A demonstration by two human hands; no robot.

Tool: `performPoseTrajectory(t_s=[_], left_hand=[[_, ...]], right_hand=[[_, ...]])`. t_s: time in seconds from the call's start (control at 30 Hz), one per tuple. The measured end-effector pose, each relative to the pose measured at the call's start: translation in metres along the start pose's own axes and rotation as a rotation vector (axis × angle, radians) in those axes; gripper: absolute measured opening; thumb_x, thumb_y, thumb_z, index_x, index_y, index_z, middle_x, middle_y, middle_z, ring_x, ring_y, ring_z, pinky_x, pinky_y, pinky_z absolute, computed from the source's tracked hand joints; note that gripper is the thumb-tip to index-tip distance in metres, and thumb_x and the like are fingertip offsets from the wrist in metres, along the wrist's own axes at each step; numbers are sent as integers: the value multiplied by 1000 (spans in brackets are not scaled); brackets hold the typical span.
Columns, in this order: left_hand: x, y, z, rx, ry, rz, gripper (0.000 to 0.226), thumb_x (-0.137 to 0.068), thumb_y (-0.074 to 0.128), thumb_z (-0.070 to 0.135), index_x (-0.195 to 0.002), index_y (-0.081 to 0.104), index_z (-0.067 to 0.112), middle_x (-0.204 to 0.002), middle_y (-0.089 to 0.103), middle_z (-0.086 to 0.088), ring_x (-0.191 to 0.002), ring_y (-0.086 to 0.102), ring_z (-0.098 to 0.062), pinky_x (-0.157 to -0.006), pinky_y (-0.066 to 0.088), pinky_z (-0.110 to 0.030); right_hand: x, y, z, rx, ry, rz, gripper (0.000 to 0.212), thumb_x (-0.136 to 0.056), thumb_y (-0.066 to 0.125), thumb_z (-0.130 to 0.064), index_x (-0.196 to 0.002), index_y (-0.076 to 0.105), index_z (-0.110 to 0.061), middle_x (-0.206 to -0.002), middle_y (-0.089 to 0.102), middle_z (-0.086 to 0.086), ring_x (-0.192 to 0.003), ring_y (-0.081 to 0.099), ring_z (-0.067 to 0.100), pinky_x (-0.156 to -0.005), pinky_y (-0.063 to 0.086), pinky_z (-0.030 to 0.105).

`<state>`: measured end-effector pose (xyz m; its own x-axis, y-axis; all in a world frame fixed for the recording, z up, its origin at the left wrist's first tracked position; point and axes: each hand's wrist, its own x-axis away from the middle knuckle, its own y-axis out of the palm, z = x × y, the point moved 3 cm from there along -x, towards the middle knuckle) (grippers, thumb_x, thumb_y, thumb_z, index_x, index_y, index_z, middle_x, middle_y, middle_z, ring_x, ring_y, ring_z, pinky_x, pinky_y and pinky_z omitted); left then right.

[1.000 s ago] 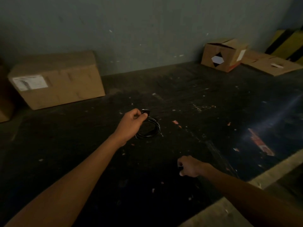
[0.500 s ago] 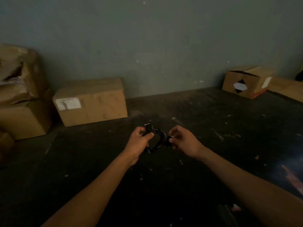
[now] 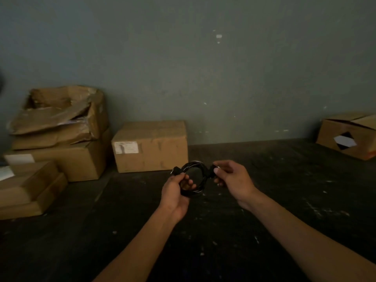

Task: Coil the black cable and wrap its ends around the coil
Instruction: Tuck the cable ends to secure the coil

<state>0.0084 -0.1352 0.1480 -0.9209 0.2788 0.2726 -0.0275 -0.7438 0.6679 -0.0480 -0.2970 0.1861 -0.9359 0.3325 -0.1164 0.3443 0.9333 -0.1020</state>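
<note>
The black cable is wound into a small round coil, held up in front of me above the dark floor. My left hand grips the coil's left and lower side, with one plug end sticking up by its thumb. My right hand pinches the other plug end at the coil's right side. The light is dim, so the fine strands are hard to make out.
A sealed cardboard box stands against the grey wall just behind the hands. More boxes, one torn open, are stacked at the left. An open box lies at the right. The floor is dark and speckled.
A second ago my left hand alone held the coil low over the floor. Both hands have since come together on it and lifted it, and my view has swung up and left.
</note>
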Motion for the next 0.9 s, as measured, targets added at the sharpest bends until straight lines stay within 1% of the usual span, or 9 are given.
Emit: performPoseTrajectory(t_s=[0.13,0.27,0.4,0.47,0.53,0.6,0.67,0.8,0.9], left_hand=[[2,1,5,120,28,-24,45,-91,56,16,-134,52,4,-96,59,-6,-89,56,-18,-89,48,-35],[5,7,3,150,38,-73,65,-75,64,20,-136,49,4,-105,56,-7,-96,53,-20,-88,46,-37],[18,9,-1,26,48,-154,34,-86,55,17,-118,56,7,-104,62,-7,-103,55,-22,-94,42,-38],[22,6,-2,-91,44,-184,37,-79,57,15,-115,58,6,-105,63,-10,-101,57,-24,-91,44,-38],[23,2,-1,-217,16,-233,42,-74,59,15,-115,59,6,-102,62,-10,-98,57,-24,-93,46,-41],[25,0,0,-317,-23,-298,42,-76,59,16,-117,60,6,-95,63,-9,-94,60,-24,-95,46,-42],[26,-1,6,-372,-66,-357,44,-80,59,24,-121,61,6,-95,66,-10,-96,63,-26,-93,47,-41],[26,0,26,-535,-75,-433,50,-86,56,45,-120,66,10,-108,72,-15,-106,66,-32,-99,46,-46],[27,5,41,-750,-27,-481,49,-87,53,49,-119,65,13,-100,72,-12,-98,68,-27,-96,46,-44]], right_hand=[[1,14,8,-326,215,-42,21,-95,53,-9,-111,66,-17,-108,67,7,-88,59,19,-68,45,30],[5,25,9,-336,268,-77,21,-95,52,-9,-107,68,-17,-108,69,5,-96,59,19,-73,44,33],[4,22,5,-356,250,-76,21,-96,51,-10,-106,68,-19,-113,69,7,-101,62,24,-75,48,36],[4,17,2,-314,224,-64,22,-96,50,-11,-107,66,-20,-115,67,7,-102,61,26,-76,49,37],[6,13,-3,-230,181,-54,21,-98,48,-11,-108,63,-21,-114,66,6,-100,60,24,-75,47,35],[7,12,-9,-148,129,-65,20,-99,46,-10,-108,61,-20,-114,63,6,-98,59,19,-71,45,30],[7,12,-14,-60,80,-86,19,-99,44,-9,-108,59,-18,-113,61,6,-96,57,17,-68,43,26],[8,13,-23,153,-54,-232,18,-99,45,-7,-102,59,-18,-107,60,4,-100,57,17,-78,48,28],[10,17,-32,306,-125,-356,20,-98,46,-7,-95,58,-23,-99,60,-2,-96,57,12,-77,46,23]])
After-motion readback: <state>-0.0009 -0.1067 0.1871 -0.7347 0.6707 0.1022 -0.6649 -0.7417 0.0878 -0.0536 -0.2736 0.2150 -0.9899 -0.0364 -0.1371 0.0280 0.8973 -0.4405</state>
